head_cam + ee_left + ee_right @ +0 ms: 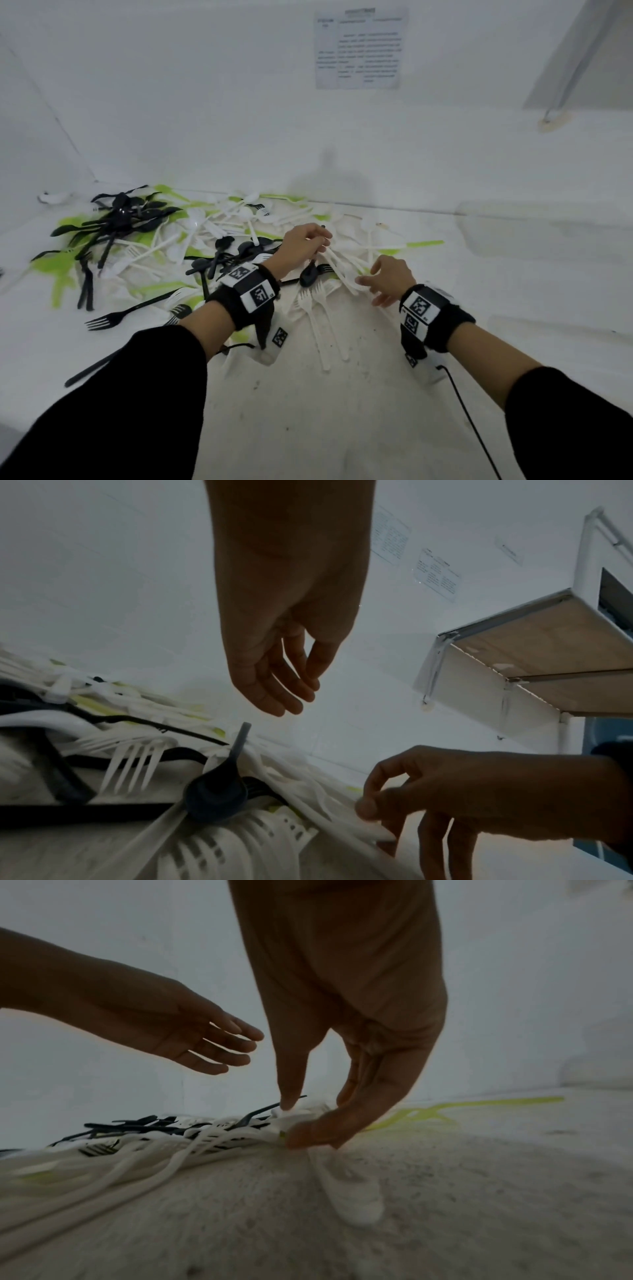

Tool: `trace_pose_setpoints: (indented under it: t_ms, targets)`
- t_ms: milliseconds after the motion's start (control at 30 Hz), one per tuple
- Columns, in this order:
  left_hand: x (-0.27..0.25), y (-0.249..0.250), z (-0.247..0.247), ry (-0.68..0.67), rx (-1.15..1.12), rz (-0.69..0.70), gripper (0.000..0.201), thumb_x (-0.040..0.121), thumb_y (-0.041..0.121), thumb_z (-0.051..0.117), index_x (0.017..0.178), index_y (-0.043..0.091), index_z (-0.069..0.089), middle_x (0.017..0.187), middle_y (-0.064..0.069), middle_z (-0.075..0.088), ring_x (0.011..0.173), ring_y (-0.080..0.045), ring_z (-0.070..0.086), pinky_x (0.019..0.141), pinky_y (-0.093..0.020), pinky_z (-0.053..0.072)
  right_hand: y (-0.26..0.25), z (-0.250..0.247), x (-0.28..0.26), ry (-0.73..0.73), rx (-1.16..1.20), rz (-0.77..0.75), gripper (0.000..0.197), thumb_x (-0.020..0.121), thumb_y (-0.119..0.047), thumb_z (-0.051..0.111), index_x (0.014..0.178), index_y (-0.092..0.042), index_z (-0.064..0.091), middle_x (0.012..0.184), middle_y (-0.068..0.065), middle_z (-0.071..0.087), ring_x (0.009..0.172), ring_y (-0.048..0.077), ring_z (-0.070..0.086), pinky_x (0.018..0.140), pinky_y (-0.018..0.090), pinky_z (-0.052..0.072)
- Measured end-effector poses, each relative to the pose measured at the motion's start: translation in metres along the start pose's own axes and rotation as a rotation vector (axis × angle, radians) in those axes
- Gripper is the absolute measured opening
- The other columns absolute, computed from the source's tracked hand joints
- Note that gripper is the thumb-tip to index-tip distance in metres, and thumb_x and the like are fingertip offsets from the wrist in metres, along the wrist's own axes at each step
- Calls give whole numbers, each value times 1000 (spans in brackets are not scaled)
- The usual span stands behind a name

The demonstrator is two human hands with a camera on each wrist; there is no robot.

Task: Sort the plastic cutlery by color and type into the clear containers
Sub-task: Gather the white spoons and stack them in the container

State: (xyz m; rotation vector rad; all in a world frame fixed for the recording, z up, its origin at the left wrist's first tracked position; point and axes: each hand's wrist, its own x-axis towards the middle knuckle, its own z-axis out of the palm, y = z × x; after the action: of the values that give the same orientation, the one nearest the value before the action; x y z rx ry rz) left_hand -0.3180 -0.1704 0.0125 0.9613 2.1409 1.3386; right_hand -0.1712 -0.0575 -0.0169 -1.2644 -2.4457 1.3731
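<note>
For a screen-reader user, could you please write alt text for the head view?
Two hands reach into mixed plastic cutlery on a white table: the right hand pinches white cutlery, the left hand hangs open above. Black, white and green pieces spread to the left.

I read this as a staged recording booth, not a home or kitchen: plain white walls (pixel 205 85) close in a worn, speckled white tabletop (pixel 308 411). A printed sheet (pixel 361 48) of blurred text is stuck to the far wall. On the right, the left wrist view shows a white metal shelf frame (pixel 534 653) with a bare board underside.
</note>
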Motion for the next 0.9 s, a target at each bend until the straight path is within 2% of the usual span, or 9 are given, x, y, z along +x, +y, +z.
trace_pose_setpoints:
  t_ms: [167, 267, 333, 433, 533, 600, 667, 733, 900]
  targets:
    - [19, -3, 0, 13, 25, 15, 21, 91, 0, 44, 94, 10, 62, 79, 1, 62, 71, -8, 58, 62, -14, 47, 7, -1, 11, -8, 103, 2, 30, 76, 1, 70, 95, -7, 48, 74, 14, 62, 37, 12, 59, 41, 27, 50]
    - [31, -2, 1, -16, 32, 11, 23, 89, -1, 44, 90, 11, 63, 77, 2, 62, 72, -8, 58, 69, -21, 48, 7, -16, 15, 52, 112, -64, 16, 77, 2, 66, 91, -3, 59, 72, 14, 63, 39, 8, 59, 38, 25, 51]
    - [42, 1, 3, -10, 37, 41, 24, 88, -2, 44, 86, 13, 63, 76, 3, 62, 72, -8, 58, 69, -25, 48, 4, -32, 14, 170, 106, -125, 8, 78, -3, 63, 86, -5, 64, 75, 10, 64, 52, 12, 62, 37, 22, 51]
    - [58, 4, 5, 23, 97, 123, 24, 86, -3, 46, 88, 12, 64, 74, 5, 63, 66, -2, 57, 63, -16, 45, -3, -57, 11, 345, 245, -213, 9, 80, -7, 61, 84, -9, 69, 82, 6, 63, 73, 17, 61, 41, 20, 52]
    - [72, -2, 12, -31, 204, 215, 21, 84, -6, 52, 93, 6, 68, 79, -4, 64, 63, 4, 56, 63, -6, 41, -10, -77, 7, 444, 453, -253, 9, 83, -10, 64, 90, -9, 71, 77, 3, 62, 76, 15, 60, 52, 20, 56]
    - [79, -11, 16, -129, 314, 244, 22, 84, -4, 57, 101, 4, 67, 95, -9, 66, 70, 6, 57, 67, -5, 40, -12, -84, 7, 489, 523, -276, 10, 84, -14, 66, 91, -11, 71, 75, 3, 61, 75, 12, 59, 57, 23, 58]
    - [84, -21, 21, -269, 475, 238, 30, 83, 9, 67, 113, 9, 64, 115, -8, 63, 94, -9, 57, 79, -13, 39, -13, -89, 8, 522, 551, -299, 6, 84, -16, 65, 87, -16, 71, 78, 5, 62, 74, 13, 58, 59, 23, 54]
    - [86, -29, 26, -344, 609, 247, 40, 80, 21, 72, 119, 15, 63, 124, -3, 59, 111, -18, 52, 91, -24, 37, -14, -92, 10, 529, 558, -313, 9, 85, -15, 62, 82, -20, 68, 74, 4, 62, 70, 13, 58, 61, 22, 49]
    - [89, -30, 26, -304, 611, 322, 36, 75, 17, 76, 109, 12, 68, 112, -5, 66, 103, -20, 59, 86, -24, 41, -20, -83, 15, 411, 631, -265, 12, 92, -11, 52, 92, -14, 64, 75, 5, 58, 64, 17, 63, 62, 31, 58]
